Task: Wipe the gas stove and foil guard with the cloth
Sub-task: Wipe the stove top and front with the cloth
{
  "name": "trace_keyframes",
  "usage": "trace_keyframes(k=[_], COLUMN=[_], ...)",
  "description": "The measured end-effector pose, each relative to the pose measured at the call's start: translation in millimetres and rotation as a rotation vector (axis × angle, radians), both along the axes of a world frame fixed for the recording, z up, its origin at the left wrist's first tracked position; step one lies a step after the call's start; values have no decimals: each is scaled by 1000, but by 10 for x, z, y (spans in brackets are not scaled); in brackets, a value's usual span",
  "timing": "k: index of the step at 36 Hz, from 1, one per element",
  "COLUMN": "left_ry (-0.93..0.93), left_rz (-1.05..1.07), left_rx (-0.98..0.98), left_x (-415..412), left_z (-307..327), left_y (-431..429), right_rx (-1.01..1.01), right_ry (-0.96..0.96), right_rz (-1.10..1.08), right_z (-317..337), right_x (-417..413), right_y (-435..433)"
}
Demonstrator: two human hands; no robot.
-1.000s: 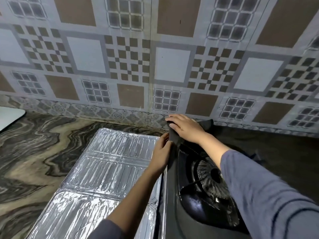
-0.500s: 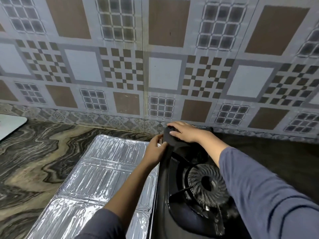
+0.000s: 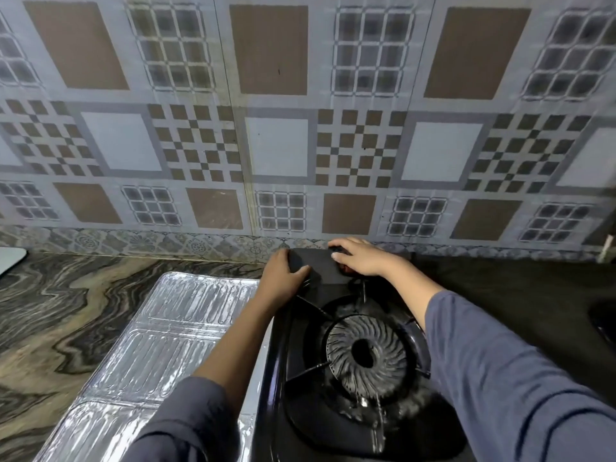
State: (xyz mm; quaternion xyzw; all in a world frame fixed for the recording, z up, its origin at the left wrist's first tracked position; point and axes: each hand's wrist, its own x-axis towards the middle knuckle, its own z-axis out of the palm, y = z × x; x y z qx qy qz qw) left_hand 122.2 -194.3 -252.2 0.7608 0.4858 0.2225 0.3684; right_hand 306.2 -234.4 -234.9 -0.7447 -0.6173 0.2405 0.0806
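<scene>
A dark cloth [image 3: 318,263] lies stretched over the far left corner of the black gas stove [image 3: 300,411]. My left hand [image 3: 283,278] grips the cloth's left end at the stove's edge. My right hand [image 3: 361,260] presses flat on its right end, fingers spread toward the wall. The stove's round ribbed burner [image 3: 366,353] and its pan support arms sit just below my hands. The silver foil guard [image 3: 160,345] lies flat on the counter to the left of the stove, its right edge hidden under my left forearm.
A patterned tile wall [image 3: 300,128] rises right behind the stove. The marbled counter [image 3: 66,311] spreads out left of the foil. A white object's corner [image 3: 10,261] shows at the far left edge. Dark counter surface [image 3: 516,295] extends to the right.
My left hand has slid from the stove's side edge up onto the cloth. The cloth is now spread wider between both hands at the stove's back corner. The view has tilted up.
</scene>
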Motion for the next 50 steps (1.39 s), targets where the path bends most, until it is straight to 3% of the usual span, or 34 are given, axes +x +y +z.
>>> trace_keyframes(k=[8,13,26,34,38,50], left_ry=[374,488,488,559,552,526], left_rz=[-148,-249,-432,-503,-508,-523], left_rx=[206,244,216,193,181,187], left_x=[281,480,1020,1316,1463,1820], left_z=[51,109,235,321,318,298], left_y=[147,170,-5,-73,-151,-461], right_rx=[38,74,136,-21,51,186], right_ry=[12,-67,-128,-60,-142,-213], right_rz=[-104,-186,-387,-166,-70,-202], right_z=[-29,-48,-98,65,37,-122], right_x=[255,428,901,1082,1125,1411], right_y=[-218,-398,-869,-1083,-1166,-1319])
